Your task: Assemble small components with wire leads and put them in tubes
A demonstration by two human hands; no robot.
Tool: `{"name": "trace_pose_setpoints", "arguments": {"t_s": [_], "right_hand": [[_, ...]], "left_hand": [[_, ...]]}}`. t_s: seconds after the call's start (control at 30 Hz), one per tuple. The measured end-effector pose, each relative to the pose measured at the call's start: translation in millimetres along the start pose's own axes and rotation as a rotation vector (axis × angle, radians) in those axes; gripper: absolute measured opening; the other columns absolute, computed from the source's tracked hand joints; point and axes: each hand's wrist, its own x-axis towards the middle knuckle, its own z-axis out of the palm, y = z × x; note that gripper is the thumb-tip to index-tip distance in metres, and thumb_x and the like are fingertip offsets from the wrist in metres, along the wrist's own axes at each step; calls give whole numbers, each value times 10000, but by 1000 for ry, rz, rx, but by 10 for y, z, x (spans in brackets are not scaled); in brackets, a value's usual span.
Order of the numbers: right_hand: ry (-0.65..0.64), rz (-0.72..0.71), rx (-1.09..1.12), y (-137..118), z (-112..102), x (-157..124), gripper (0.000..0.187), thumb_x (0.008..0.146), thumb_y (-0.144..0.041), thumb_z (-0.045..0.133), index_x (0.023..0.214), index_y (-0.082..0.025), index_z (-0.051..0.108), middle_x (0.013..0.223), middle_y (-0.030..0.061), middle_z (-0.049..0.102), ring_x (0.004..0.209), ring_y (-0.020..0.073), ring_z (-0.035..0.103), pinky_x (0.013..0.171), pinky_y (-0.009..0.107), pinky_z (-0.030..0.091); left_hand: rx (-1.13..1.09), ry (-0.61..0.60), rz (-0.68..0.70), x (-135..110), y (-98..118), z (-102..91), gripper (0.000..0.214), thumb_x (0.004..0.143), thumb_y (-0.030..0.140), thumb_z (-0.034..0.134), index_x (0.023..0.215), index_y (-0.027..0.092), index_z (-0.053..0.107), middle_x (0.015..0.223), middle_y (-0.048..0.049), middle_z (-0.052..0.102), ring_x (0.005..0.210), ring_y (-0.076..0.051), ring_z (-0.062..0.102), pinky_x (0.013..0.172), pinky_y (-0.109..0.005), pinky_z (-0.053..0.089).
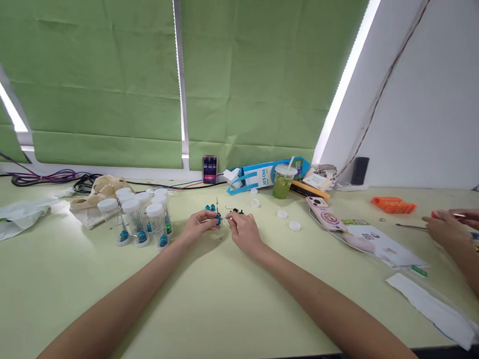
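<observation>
My left hand [198, 223] is closed in a pinch on a small blue bead part [218, 219] with a thin wire sticking up from it. My right hand [242, 229] is closed too, its fingertips pinched right against the same part from the right. Both hands rest on the pale green table [204, 293]. Just beyond them lie loose blue beads [210, 207] and small dark pieces [237, 211]. A cluster of clear vials with white caps [142, 218], blue and green beads inside, stands to the left of my left hand.
Another person's hands [452, 226] work at the far right near an orange object [393, 205]. A green drink cup [283, 182], blue carton [259, 175], pink phone [325, 213], papers [382, 246], loose white caps [294, 225], cloth bag [99, 193] and cables [47, 177] lie around.
</observation>
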Motion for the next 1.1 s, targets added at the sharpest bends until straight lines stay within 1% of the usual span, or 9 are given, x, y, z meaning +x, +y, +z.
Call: {"name": "trace_pose_setpoints", "arguments": {"t_s": [0.3,0.53,0.73,0.87,0.97,1.1], "right_hand": [[16,-32,13,40,-4,-7,159,871,-124,411,917,-209,538,806,-8,660,766,127,586,666,236,263],[11,-50,18,35,6,30,171,876,-125,409,910,-204,557,811,17,660,787,146,575,691,257,257],[-4,-30,42,44,63,10,182,868,-99,401,889,-207,546,796,-8,653,780,131,577,684,246,260],[-2,-8,45,36,42,-23,157,871,-111,391,868,-198,521,781,-12,639,754,127,567,663,238,261],[4,5,39,19,21,-40,136,871,-120,390,830,-191,498,785,-11,628,730,126,554,641,237,257],[17,9,17,6,11,-55,141,878,-124,377,817,-193,484,808,-9,616,738,128,537,639,242,252]], "left_hand": [[-6,-15,-1,-9,6,12,260,621,310,705,827,163,646,847,-57,676,681,-173,645,683,-301,468],[10,-33,-8,-8,37,-6,217,643,296,688,811,163,650,845,-56,679,678,-158,636,714,-305,463],[32,-44,-36,-17,44,-20,163,641,269,690,753,165,633,796,-34,667,690,-173,644,720,-307,460],[46,-57,-27,-29,51,15,161,637,258,692,748,162,624,822,-38,659,711,-178,640,729,-305,455],[54,-67,-16,-40,55,43,167,637,264,691,752,162,625,798,-35,659,700,-173,633,721,-304,453],[56,-89,-17,-50,67,61,177,636,269,692,762,164,626,820,-38,656,694,-164,626,714,-303,456]]}}
